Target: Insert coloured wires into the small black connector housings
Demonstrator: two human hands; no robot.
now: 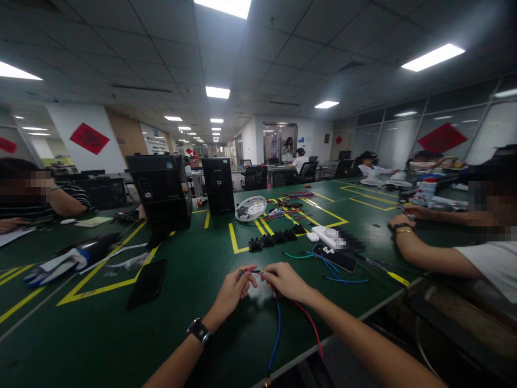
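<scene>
Both hands meet above the green table near its front edge, with a thin dark piece of wire between their fingertips. My left hand (235, 288), with a watch on its wrist, pinches one end of it. The other end is in the closed fingers of my right hand (286, 281). From under my right hand, a blue wire (278, 334) and a red wire (314, 326) hang down past the table edge. Just beyond lie loose blue wires (349, 281), a green wire (297, 256) and a phone (334, 258). How the wire ends join is too small to tell.
Black connector blocks (272, 238) form a row ahead, before a white basket (251, 209) and piled wires (285, 214). Two black computer towers (161, 191) stand behind. A dark phone (147, 283) and gloves (60, 267) lie left. People sit at both sides.
</scene>
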